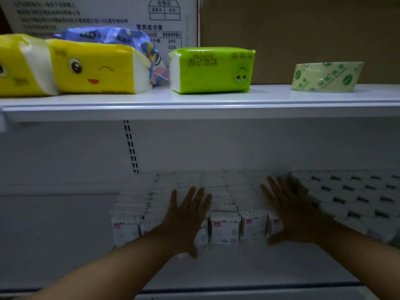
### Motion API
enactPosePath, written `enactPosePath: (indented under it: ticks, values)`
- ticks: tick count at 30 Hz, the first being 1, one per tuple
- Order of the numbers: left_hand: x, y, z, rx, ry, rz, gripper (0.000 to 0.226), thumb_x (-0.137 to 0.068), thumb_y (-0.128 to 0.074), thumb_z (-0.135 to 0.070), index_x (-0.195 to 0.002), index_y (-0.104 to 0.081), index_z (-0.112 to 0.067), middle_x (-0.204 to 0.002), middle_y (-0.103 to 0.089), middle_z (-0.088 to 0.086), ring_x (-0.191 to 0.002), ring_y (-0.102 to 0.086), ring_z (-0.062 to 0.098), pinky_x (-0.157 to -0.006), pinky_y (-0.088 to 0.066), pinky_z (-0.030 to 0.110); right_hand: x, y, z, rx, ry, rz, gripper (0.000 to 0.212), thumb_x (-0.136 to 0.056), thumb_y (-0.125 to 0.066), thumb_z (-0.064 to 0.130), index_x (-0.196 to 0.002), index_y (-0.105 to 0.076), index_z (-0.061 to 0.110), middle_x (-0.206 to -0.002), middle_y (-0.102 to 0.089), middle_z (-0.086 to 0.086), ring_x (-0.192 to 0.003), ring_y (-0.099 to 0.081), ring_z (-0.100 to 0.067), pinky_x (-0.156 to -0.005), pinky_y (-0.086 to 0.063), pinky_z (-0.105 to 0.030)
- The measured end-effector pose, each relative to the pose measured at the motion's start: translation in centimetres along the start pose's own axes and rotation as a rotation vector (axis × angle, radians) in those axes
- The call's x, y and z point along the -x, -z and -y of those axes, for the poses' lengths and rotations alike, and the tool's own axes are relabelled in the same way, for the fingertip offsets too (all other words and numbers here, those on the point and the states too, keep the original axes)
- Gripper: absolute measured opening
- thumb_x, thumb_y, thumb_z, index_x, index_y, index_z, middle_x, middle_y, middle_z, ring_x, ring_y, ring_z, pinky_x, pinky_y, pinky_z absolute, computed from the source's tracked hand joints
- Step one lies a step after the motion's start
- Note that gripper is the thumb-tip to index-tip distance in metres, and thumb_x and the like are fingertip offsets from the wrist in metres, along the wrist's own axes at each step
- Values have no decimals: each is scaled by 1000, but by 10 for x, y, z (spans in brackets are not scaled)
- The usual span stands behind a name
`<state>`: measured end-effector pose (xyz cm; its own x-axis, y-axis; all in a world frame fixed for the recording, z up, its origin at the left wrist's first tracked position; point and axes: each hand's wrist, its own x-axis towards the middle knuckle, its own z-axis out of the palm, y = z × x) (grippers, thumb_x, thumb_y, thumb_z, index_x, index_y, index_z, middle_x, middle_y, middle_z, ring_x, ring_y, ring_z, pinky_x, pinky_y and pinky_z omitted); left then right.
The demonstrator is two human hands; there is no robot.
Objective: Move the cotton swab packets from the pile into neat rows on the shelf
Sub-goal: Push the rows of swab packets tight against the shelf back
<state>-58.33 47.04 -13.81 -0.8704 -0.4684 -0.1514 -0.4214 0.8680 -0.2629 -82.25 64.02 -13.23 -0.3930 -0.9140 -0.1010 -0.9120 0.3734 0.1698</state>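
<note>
My left hand (186, 215) lies flat with its fingers straight and spread, palm down on the tops of the cotton swab packets (225, 232), thumb hanging over their front face. My right hand (296, 213) is the same, fingers straight and fanned, pressed over the right end of the block, holding nothing.

The packets stand upright in tight rows on the lower shelf (65, 234), a white surface that runs bare to the left and in front of them. The rows reach back towards the white back wall, though the far ones are too blurred to count. Just beside them on the right sits a bank of white rolls (350, 195), packed close together.

A slotted upright strip (131, 146) runs down the back panel behind the packets. On the upper shelf (194, 109), also white, lie two yellow tissue packs (93, 66) with cartoon faces, a purple pack (108, 35) behind them, a green tissue pack (211, 70), and well apart to the right a roll of tape (326, 76). Behind those stand a printed white carton (108, 14) and a brown cardboard box (303, 35). The light is dim.
</note>
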Motion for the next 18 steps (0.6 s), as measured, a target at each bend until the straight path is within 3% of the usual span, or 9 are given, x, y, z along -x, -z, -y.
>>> enactPosePath:
  ticks: [3, 6, 9, 13, 16, 17, 18]
  values:
    - [13, 4, 24, 128, -19, -54, 143, -60, -69, -71, -124, 49, -23, -137, 51, 3, -128, 45, 26, -104, 25, 58, 8, 19, 31, -90, -53, -114, 125, -46, -14, 101, -120, 51, 24, -129, 58, -4, -121, 53, -23, -112, 18, -56]
    - [32, -6, 55, 128, 11, -61, 140, -62, -66, -74, -120, 52, -24, -134, 53, 0, -125, 48, 23, -102, 29, 53, 7, 24, 102, -156, 68, -224, 109, -71, -29, 87, -126, 43, 26, -129, 57, 0, -121, 53, -18, -107, 27, -48]
    - [48, -24, 67, 74, 74, 0, 135, -69, -67, -65, -129, 45, -19, -138, 49, 2, -127, 45, 25, -104, 25, 56, -6, 21, 166, -132, 268, -218, 110, -79, -41, 76, -140, 32, 21, -138, 48, -1, -126, 48, -20, -108, 27, -49]
    - [46, -33, 66, 56, 72, -5, 125, -77, -67, -55, -141, 33, -16, -152, 34, 7, -138, 33, 28, -111, 16, 58, -21, 13, 184, -19, 286, -181, 98, -89, -44, 61, -148, 19, 15, -153, 29, -5, -140, 29, -21, -108, 29, -47]
    - [36, -32, 69, 2, 42, -11, 125, -78, -67, -55, -141, 33, -15, -153, 32, 9, -139, 30, 31, -111, 12, 62, -24, 11, 184, -37, 268, -206, 95, -89, -46, 60, -149, 11, 14, -153, 24, -5, -143, 21, -22, -105, 33, -43]
    - [33, -33, 69, 5, 40, -8, 124, -78, -67, -54, -141, 33, -15, -153, 31, 10, -140, 29, 31, -111, 11, 62, -24, 11, 185, -21, 268, -255, 98, -85, -51, 62, -151, 1, 11, -154, 15, -7, -146, 10, -26, -108, 28, -47]
    - [31, -33, 69, 13, 43, -5, 123, -79, -67, -52, -141, 33, -15, -153, 30, 10, -140, 28, 32, -111, 11, 62, -22, 12, 187, 17, 247, -296, 101, -77, -59, 65, -149, -19, 7, -156, -5, -11, -145, -12, -29, -112, 16, -53]
